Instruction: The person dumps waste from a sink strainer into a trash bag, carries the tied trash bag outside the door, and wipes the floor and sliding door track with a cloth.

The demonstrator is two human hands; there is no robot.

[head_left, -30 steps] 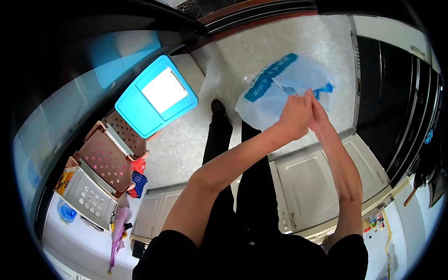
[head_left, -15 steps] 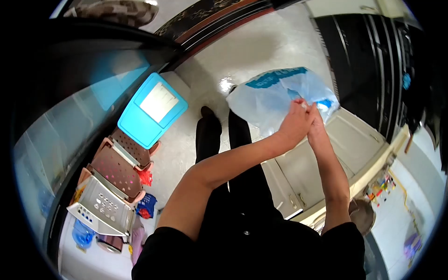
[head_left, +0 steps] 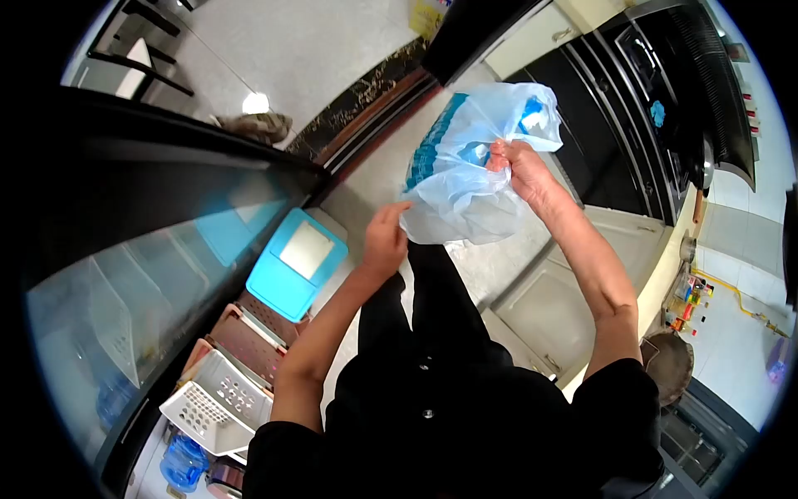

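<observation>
A white translucent plastic bag (head_left: 465, 204) with blue-green print hangs in front of me, bulging with contents. Through it shows something blue and white near its top right; its kind is hard to make out. My right hand (head_left: 519, 169) is closed around the gathered neck of the bag. At the bag's lower left edge is my left hand (head_left: 386, 241), its fingers stretched toward the plastic and touching it, with some fingers out of sight.
A blue-lidded box (head_left: 297, 266) stands on the left, beside stacked baskets (head_left: 220, 399) and a blue bottle (head_left: 183, 461). A dark glossy panel runs along the left. Cabinets (head_left: 582, 283), a black appliance (head_left: 607, 116) and a counter line the right.
My left hand has come away from the neck and moved left to the bag's side. The bag has turned and risen slightly in my right hand. The view has shifted.
</observation>
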